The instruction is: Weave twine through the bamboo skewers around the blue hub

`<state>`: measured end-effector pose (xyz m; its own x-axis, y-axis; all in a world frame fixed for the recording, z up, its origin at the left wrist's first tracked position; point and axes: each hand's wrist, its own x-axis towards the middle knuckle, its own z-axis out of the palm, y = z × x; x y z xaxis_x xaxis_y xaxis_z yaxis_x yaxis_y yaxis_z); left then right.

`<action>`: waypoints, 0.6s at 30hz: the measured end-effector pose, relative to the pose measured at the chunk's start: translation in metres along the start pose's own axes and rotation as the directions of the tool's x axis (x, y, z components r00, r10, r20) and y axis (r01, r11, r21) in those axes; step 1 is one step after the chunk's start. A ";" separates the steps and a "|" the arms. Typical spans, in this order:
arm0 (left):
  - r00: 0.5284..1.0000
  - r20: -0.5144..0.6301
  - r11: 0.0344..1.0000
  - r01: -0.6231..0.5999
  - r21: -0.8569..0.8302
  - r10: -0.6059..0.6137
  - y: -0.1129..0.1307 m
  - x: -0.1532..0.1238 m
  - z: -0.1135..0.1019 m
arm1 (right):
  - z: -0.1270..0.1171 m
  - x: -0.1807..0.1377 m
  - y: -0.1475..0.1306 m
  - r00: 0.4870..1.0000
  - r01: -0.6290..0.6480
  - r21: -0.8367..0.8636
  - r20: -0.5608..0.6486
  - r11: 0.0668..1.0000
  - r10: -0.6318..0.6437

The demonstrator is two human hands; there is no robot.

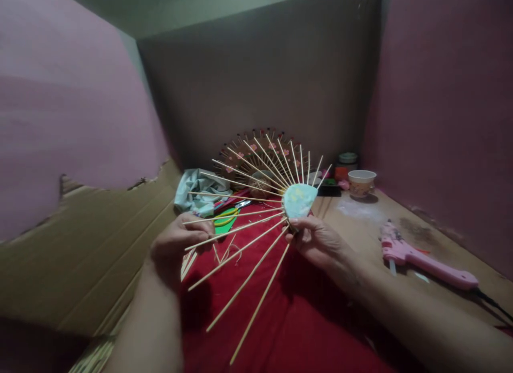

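Observation:
A fan-shaped frame of thin wooden sticks (240, 250) spreads out from a pale blue half-round piece (300, 199) with yellowish marks. My right hand (318, 239) grips this blue piece at its lower edge, thumb in front. On the left, my left hand (174, 239) is closed at the outer ends of the sticks, its fingers curled around one of them; the exact pinch is partly hidden. The frame is held up above a red cloth (296, 319), with the sticks pointing left, upward and down toward me.
A finished-looking decorated stick fan (248, 154) leans at the back wall. Yellow-handled scissors (226, 218) lie on green sheet, beside a crumpled pale cloth (196, 188). To the right are a pink glue gun (428, 263), a cup (361, 183) and a jar (347, 167). Cardboard (100, 255) stands left.

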<state>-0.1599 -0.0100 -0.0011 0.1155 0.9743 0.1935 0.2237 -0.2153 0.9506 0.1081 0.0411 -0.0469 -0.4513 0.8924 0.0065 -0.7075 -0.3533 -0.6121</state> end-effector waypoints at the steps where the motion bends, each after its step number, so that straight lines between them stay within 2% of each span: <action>1: 0.999 0.028 1.000 -0.025 -0.004 0.025 0.001 -0.002 -0.001 | 0.000 0.000 0.000 1.000 0.005 -0.005 -0.002 1.000 -0.005; 5: 0.992 0.098 0.996 -0.085 -0.006 0.085 0.000 -0.005 -0.006 | 0.001 -0.001 0.001 0.999 0.025 0.004 -0.035 1.000 -0.025; 8: 0.977 0.198 0.997 -0.081 -0.010 0.082 -0.002 -0.006 -0.009 | 0.000 0.000 0.001 0.998 0.007 0.021 -0.069 1.000 -0.006; 10: 0.974 0.206 0.996 -0.087 -0.020 0.089 -0.003 -0.007 -0.011 | -0.001 0.001 0.000 0.997 0.005 0.027 -0.080 1.000 -0.003; 14: 0.981 -0.001 0.981 -0.196 0.002 0.196 -0.003 -0.013 -0.007 | -0.001 0.003 0.000 0.995 0.026 0.027 -0.097 0.999 -0.024; 16: 0.960 -0.126 0.968 -0.250 0.011 0.250 -0.002 -0.017 -0.003 | -0.001 0.003 0.001 0.994 0.036 0.021 -0.106 0.999 -0.033; 18: 0.936 -0.244 0.963 -0.268 -0.024 0.254 0.000 -0.021 0.000 | -0.001 0.003 0.001 0.994 0.050 0.004 -0.101 0.999 -0.049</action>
<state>-0.1621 -0.0306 -0.0052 -0.0711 0.8732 0.4822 0.1616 -0.4670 0.8694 0.1064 0.0434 -0.0479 -0.3586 0.9325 -0.0437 -0.7310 -0.3096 -0.6081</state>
